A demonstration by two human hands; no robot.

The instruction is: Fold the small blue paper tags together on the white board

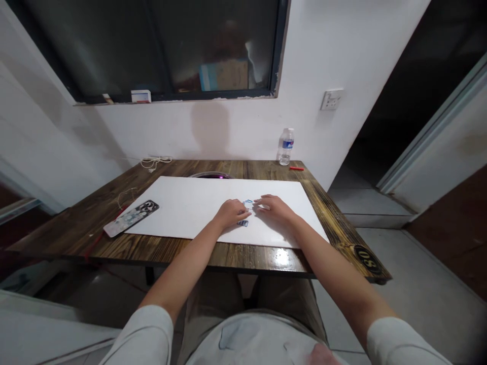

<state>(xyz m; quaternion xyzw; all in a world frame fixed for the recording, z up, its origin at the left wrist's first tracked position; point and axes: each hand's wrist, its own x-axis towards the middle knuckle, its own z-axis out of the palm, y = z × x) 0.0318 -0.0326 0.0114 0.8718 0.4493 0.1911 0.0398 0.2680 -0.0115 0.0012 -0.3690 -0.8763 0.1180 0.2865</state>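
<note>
- My left hand is resting on the white board, fingers curled down just beside the small blue pieces; can't tell if they're gripping anything.
- My right hand is lying on the board, fingers open and not gripping, tips just beside the upper piece.
- The pieces are lying near the board's middle, between my hands, one farther, one nearer.
- A phone in a patterned case is lying across the board's left edge.
- Beyond the board's far edge, a water bottle and a red stick are sitting on the table.
</note>
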